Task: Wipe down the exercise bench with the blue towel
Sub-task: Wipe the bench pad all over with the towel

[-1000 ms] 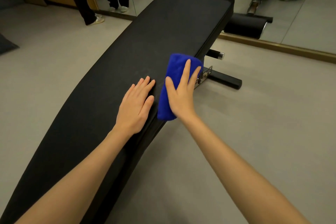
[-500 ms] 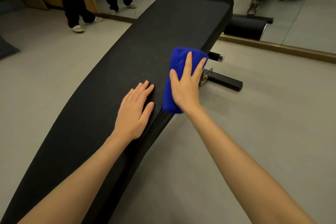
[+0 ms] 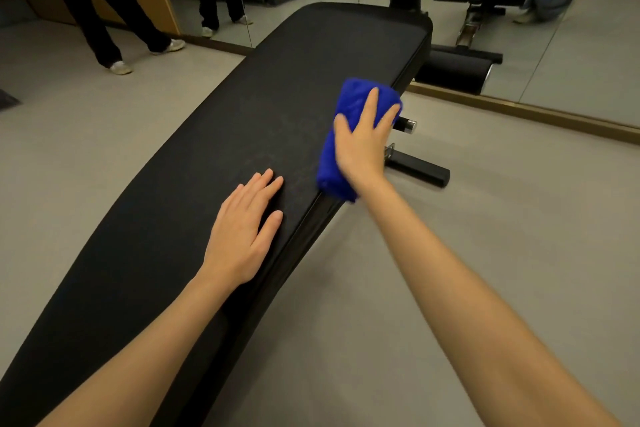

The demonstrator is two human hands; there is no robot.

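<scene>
Head view: the right hand (image 3: 360, 146) lies flat on the blue towel (image 3: 351, 99), fingers straight and spread apart, thumb out to the left, palm pressing the cloth down; nothing is curled round it, and the fingertips are slightly blurred. The towel is folded into a thick pad and sits on the right edge of the exercise bench (image 3: 277, 87), part of it on the black top surface and part hanging over the side, about halfway along the padded length. The left hand (image 3: 242, 236) is also open, palm down on the bench top with its 4 fingers straight and close together and the thumb set a little apart; it rests nearer the camera than the towel, close to the same right edge, and does not touch the cloth. Both forearms are bare. Below the towel a chrome-tipped peg (image 3: 406, 125) and a black foot bar (image 3: 419, 168) of the frame stick out over the grey floor (image 3: 485, 218). Beyond the bench's far end runs a wall mirror (image 3: 571, 62), and at the upper left stand a person's dark-trousered legs (image 3: 104, 21) in pale shoes.
</scene>
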